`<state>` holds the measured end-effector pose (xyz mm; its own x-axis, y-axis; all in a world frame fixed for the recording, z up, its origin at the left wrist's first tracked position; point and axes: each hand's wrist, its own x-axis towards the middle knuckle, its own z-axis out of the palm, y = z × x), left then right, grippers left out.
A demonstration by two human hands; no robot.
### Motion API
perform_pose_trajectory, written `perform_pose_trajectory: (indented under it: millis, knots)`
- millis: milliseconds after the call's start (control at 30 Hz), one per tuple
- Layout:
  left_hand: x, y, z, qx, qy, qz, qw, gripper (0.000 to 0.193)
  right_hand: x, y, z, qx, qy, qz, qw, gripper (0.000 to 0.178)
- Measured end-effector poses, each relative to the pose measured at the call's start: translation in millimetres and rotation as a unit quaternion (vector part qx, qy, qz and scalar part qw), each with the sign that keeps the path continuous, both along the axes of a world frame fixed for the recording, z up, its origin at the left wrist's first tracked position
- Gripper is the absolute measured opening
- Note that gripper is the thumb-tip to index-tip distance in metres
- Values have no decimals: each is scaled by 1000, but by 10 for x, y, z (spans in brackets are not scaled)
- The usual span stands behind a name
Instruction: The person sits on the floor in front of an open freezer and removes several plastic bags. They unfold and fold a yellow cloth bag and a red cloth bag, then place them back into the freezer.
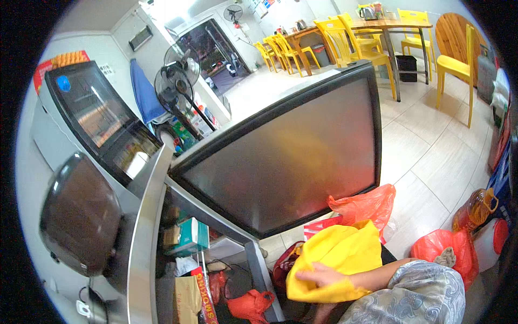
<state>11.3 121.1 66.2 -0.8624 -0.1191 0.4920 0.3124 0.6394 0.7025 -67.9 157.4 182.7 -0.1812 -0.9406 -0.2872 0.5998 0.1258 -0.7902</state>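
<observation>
A crumpled yellow cloth (345, 243) is bunched up at the lower middle, in front of my body. My right hand (322, 274) reaches in from the right under a grey patterned sleeve and presses into the cloth, fingers bent and slightly blurred. Below the cloth's lower edge, only part of my left hand (322, 311) shows; its fingers are hidden. Just behind the cloth is a translucent red plastic bag (372, 208). A dark red item (287, 262) lies by the cloth's left side.
A large framed glass panel (291, 156) stands tilted ahead. At left, an open drawer (264, 281) holds a teal box (193, 236) and a red bag (251, 305). To the right are another red bag (437, 248) and an oil bottle (475, 210). Yellow chairs (456, 67) stand farther back.
</observation>
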Motion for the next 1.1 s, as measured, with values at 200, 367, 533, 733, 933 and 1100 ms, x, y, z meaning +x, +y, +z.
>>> perform_pose_trajectory:
  millis: [200, 367, 533, 733, 933, 1100]
  knots:
    - [260, 312, 204, 168, 14, 147, 975, 88, -344, -40, 189, -236, 125, -97, 959, 28]
    - [186, 522, 665, 359, 142, 197, 901, 77, -589, 25, 318, -293, 263, -235, 889, 24]
    - [214, 143, 876, 533, 227, 139, 803, 75, -703, 99, 207, -278, 391, -190, 857, 21]
    - [541, -361, 1181, 398, 63, 178, 898, 25, -1264, 12, 485, -163, 432, -77, 884, 33]
    - [287, -1610, 1293, 569, 242, 249, 746, 73, -1805, -647, 970, -263, -24, -42, 963, 37]
    - [-186, -871, 230, 640, 44, 254, 724, 68, -1541, -1067, 616, -157, -11, -50, 986, 33]
